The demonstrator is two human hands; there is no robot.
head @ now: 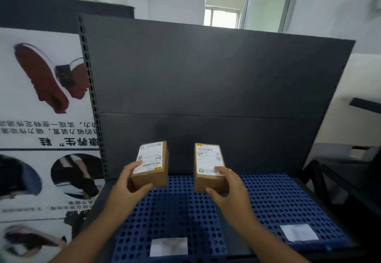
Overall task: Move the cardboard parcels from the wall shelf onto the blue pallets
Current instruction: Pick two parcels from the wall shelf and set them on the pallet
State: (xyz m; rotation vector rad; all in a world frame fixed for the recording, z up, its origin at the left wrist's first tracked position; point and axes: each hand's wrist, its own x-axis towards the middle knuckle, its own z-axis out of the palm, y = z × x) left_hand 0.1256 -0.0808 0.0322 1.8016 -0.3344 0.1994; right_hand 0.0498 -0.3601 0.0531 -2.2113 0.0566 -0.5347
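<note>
I hold two small cardboard parcels with white shipping labels on top, above the blue pallets. My left hand (128, 182) grips the near end of the left parcel (151, 165), which is tilted a little. My right hand (225, 188) grips the near end of the right parcel (208, 166). Two blue perforated pallets lie side by side below: the left pallet (171, 217) under both parcels, and the right pallet (288, 205). Each pallet carries a white paper label near its front edge. Whether the parcels touch the pallet I cannot tell.
A dark grey shelf back panel (206, 81) rises right behind the pallets, with a slotted upright (92, 106) at its left. A poster wall (41, 118) stands on the left. Dark furniture (350, 180) crowds the right side. A clock and a window are high on the far wall.
</note>
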